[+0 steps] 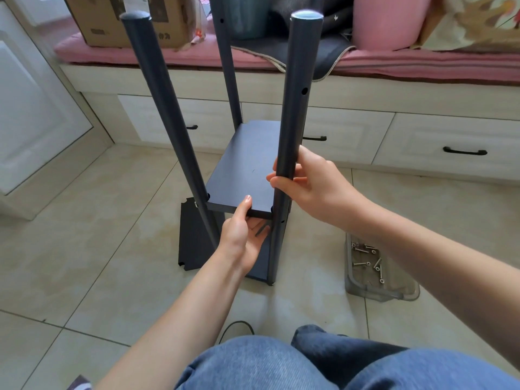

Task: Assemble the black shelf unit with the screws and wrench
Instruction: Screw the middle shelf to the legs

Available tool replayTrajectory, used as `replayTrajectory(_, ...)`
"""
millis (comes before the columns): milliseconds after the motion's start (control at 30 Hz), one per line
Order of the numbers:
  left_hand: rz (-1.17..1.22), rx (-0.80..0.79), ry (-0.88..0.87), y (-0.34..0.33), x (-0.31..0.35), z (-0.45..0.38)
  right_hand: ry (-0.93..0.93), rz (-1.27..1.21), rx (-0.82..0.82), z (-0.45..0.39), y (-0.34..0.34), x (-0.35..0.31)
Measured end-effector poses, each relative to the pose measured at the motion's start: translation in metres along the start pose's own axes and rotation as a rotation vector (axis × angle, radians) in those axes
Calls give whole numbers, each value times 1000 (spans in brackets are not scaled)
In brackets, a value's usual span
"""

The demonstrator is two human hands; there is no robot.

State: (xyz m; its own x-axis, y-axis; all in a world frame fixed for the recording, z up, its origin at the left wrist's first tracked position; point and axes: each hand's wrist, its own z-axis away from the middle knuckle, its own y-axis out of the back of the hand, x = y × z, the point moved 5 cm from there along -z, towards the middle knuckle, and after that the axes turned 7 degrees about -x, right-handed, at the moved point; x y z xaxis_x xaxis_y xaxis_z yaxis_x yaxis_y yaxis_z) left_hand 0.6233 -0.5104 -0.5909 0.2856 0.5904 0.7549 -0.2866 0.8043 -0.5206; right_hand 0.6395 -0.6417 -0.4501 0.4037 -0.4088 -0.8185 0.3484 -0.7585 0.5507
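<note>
The black shelf unit stands on the tiled floor with three round black poles rising from it. A black shelf board sits raised between the poles. My left hand grips its near edge, thumb on top and fingers underneath. My right hand grips the near right pole, which has screw holes along it. The near left pole leans left, and a third pole stands behind. A lower black board lies on the floor under the raised one. Several screws lie in a clear plastic tray. No wrench is in sight.
The clear tray rests on the floor to the right. Behind the shelf runs a white drawer bench with a pink cushion, a cardboard box and a pink pillow. A white cabinet door is at left. My knees in jeans fill the bottom.
</note>
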Motion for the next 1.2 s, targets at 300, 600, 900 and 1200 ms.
replayTrajectory(300, -44, -15, 15, 1, -2, 2, 8, -37, 33, 1, 1, 1)
replayTrajectory(600, 66, -24, 25, -1, -3, 1, 27, -31, 43, 2, -1, 1)
replayTrajectory(900, 117, -31, -9, -4, -3, 4, 40, -44, 32, 2, -1, 1)
replayTrajectory(1200, 141, -76, -20, -10, 4, 8, 38, -47, 32, 1, -1, 2)
